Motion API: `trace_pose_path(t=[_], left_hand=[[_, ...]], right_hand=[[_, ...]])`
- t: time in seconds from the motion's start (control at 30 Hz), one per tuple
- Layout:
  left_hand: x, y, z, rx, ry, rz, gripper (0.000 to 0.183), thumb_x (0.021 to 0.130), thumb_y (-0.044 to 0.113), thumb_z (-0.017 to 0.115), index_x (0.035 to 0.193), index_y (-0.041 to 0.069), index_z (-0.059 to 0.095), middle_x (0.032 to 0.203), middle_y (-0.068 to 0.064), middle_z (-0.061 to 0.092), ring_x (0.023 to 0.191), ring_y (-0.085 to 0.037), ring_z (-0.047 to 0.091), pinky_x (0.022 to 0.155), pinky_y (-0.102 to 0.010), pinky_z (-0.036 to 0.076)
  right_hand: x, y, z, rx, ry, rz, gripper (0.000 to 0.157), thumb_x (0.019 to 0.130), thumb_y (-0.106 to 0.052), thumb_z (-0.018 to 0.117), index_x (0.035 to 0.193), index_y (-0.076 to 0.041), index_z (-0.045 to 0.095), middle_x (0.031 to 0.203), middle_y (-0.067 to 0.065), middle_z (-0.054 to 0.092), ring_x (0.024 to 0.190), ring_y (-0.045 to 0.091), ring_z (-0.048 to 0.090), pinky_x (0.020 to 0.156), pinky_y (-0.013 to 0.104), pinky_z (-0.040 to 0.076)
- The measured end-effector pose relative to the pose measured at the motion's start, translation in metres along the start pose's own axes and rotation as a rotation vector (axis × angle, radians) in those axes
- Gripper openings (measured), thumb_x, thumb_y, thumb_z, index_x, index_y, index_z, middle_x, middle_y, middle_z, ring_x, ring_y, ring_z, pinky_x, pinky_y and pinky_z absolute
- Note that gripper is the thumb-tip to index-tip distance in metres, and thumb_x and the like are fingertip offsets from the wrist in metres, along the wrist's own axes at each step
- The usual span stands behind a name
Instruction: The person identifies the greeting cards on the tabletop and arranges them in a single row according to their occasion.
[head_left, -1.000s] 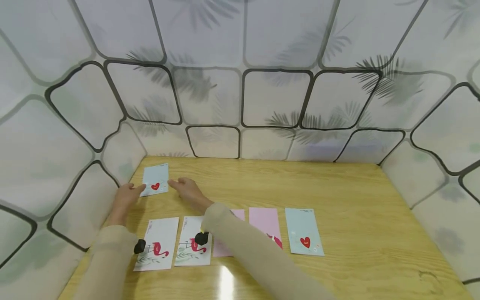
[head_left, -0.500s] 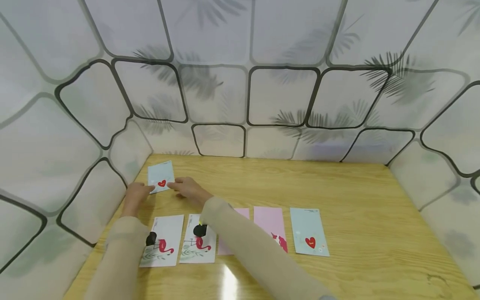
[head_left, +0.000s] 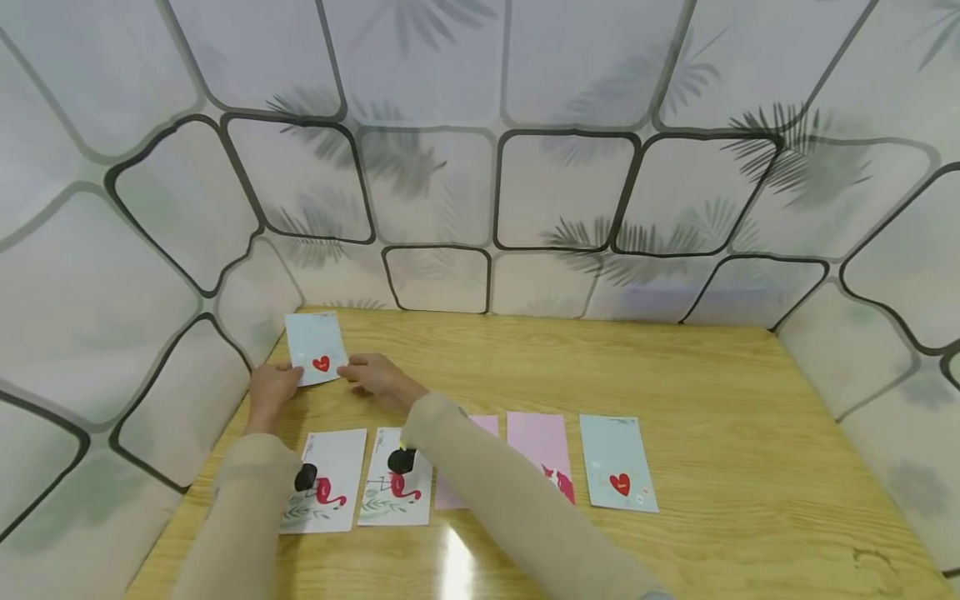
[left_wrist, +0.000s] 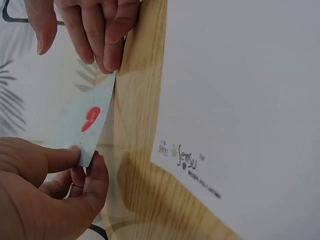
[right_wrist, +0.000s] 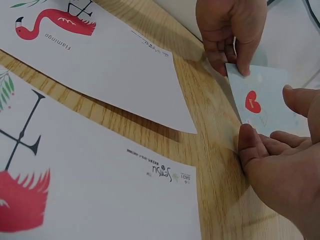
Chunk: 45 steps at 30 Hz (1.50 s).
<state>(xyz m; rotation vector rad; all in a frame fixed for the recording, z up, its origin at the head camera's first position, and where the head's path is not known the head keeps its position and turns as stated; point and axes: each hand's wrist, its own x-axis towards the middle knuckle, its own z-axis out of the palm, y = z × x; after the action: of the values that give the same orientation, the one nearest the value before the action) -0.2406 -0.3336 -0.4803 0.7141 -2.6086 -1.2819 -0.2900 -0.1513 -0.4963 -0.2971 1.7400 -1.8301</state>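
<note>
A light blue card (head_left: 315,342) with a red heart lies tilted off the wood at the table's back left. My left hand (head_left: 274,389) pinches its near left corner, thumb on top and fingers beneath, plain in the left wrist view (left_wrist: 65,185). At the card's other near corner is my right hand (head_left: 378,377). In the right wrist view, the right hand (right_wrist: 285,170) has its fingertips at the card's edge and its thumb spread apart. The left wrist view also shows those fingers fairly straight.
A row of cards lies in front: two white flamingo cards (head_left: 333,467), two pink cards (head_left: 534,437), and another blue heart card (head_left: 615,454). My right sleeve (head_left: 502,492) covers part of one pink card. Patterned fabric walls (head_left: 558,192) enclose the wooden table (head_left: 720,433).
My hands have closed in on the blue card, and the left one has taken its corner. The card's far end has swung left and up. The front row stays put.
</note>
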Motion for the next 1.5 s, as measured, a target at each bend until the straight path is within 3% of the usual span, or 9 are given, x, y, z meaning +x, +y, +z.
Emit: trace_pose_path(t=[0.1, 0.23, 0.37, 0.63, 0.8, 1.03, 1.13, 1.23, 1.5], left_hand=[[-0.002, 0.005, 0.001, -0.051, -0.004, 0.004, 0.045, 0.103, 0.018, 0.056, 0.134, -0.016, 0.058, 0.134, -0.034, 0.058, 0.112, -0.036, 0.06, 0.095, -0.038, 0.05], [-0.007, 0.018, 0.0, -0.133, -0.045, 0.03, 0.044, 0.105, 0.016, 0.058, 0.135, -0.014, 0.058, 0.133, -0.032, 0.06, 0.082, -0.011, 0.067, 0.073, -0.018, 0.052], [-0.013, 0.03, -0.003, -0.17, -0.102, 0.057, 0.043, 0.105, 0.016, 0.059, 0.136, -0.014, 0.057, 0.135, -0.031, 0.06, 0.072, 0.002, 0.062, 0.069, -0.014, 0.053], [-0.026, 0.048, -0.004, -0.215, -0.157, 0.075, 0.045, 0.108, 0.015, 0.055, 0.142, -0.015, 0.051, 0.138, -0.03, 0.056, 0.085, -0.003, 0.063, 0.091, -0.031, 0.057], [-0.034, 0.056, -0.004, -0.215, -0.163, 0.099, 0.045, 0.107, 0.018, 0.058, 0.139, -0.013, 0.055, 0.132, -0.026, 0.06, 0.084, -0.001, 0.063, 0.086, -0.026, 0.058], [-0.046, 0.062, -0.006, -0.237, -0.229, 0.155, 0.041, 0.106, 0.015, 0.061, 0.133, -0.015, 0.058, 0.117, -0.017, 0.066, 0.076, 0.003, 0.062, 0.076, -0.018, 0.057], [-0.052, 0.062, -0.005, -0.25, -0.268, 0.153, 0.041, 0.106, 0.014, 0.061, 0.133, -0.016, 0.058, 0.114, -0.015, 0.066, 0.08, -0.001, 0.064, 0.076, -0.019, 0.057], [-0.059, 0.063, -0.004, -0.216, -0.295, 0.152, 0.04, 0.106, 0.016, 0.061, 0.132, -0.015, 0.059, 0.114, -0.016, 0.066, 0.083, -0.006, 0.065, 0.078, -0.021, 0.058], [-0.076, 0.065, 0.001, -0.142, -0.345, 0.193, 0.038, 0.106, 0.018, 0.061, 0.13, -0.012, 0.062, 0.116, -0.02, 0.067, 0.09, -0.017, 0.07, 0.08, -0.025, 0.058]], right_hand=[[-0.003, 0.0, -0.006, 0.009, 0.011, -0.019, 0.059, 0.103, -0.018, 0.066, 0.153, 0.004, 0.042, 0.137, 0.013, 0.063, 0.115, 0.023, 0.065, 0.096, 0.036, 0.054], [-0.006, -0.003, -0.016, 0.005, 0.037, -0.05, 0.058, 0.104, -0.019, 0.066, 0.152, 0.005, 0.045, 0.12, 0.01, 0.07, 0.097, 0.019, 0.065, 0.088, 0.033, 0.056], [-0.006, -0.006, -0.026, 0.021, 0.071, -0.065, 0.054, 0.103, -0.017, 0.066, 0.149, 0.007, 0.048, 0.103, 0.009, 0.072, 0.083, 0.019, 0.061, 0.079, 0.03, 0.055], [-0.015, -0.013, -0.04, 0.046, 0.1, -0.119, 0.028, 0.105, -0.013, 0.062, 0.125, 0.006, 0.068, 0.086, 0.007, 0.063, 0.073, 0.015, 0.057, 0.067, 0.027, 0.049], [-0.028, -0.021, -0.049, -0.071, 0.162, -0.195, 0.021, 0.105, -0.016, 0.063, 0.106, 0.002, 0.075, 0.078, 0.005, 0.062, 0.066, 0.012, 0.057, 0.066, 0.027, 0.05], [-0.043, -0.025, -0.061, -0.113, 0.132, -0.265, 0.025, 0.104, -0.019, 0.064, 0.091, 0.0, 0.072, 0.071, 0.002, 0.059, 0.065, 0.018, 0.054, 0.064, 0.031, 0.045], [-0.044, -0.025, -0.067, -0.115, 0.139, -0.292, 0.024, 0.104, -0.02, 0.065, 0.09, -0.002, 0.072, 0.072, 0.004, 0.06, 0.065, 0.017, 0.054, 0.064, 0.031, 0.045], [-0.044, -0.025, -0.073, -0.122, 0.157, -0.319, 0.024, 0.104, -0.02, 0.065, 0.091, -0.002, 0.073, 0.079, 0.016, 0.063, 0.066, 0.016, 0.055, 0.065, 0.034, 0.046], [-0.049, -0.029, -0.091, -0.125, 0.215, -0.34, 0.025, 0.103, -0.022, 0.066, 0.091, -0.002, 0.073, 0.073, 0.006, 0.061, 0.063, 0.013, 0.052, 0.067, 0.035, 0.049]])
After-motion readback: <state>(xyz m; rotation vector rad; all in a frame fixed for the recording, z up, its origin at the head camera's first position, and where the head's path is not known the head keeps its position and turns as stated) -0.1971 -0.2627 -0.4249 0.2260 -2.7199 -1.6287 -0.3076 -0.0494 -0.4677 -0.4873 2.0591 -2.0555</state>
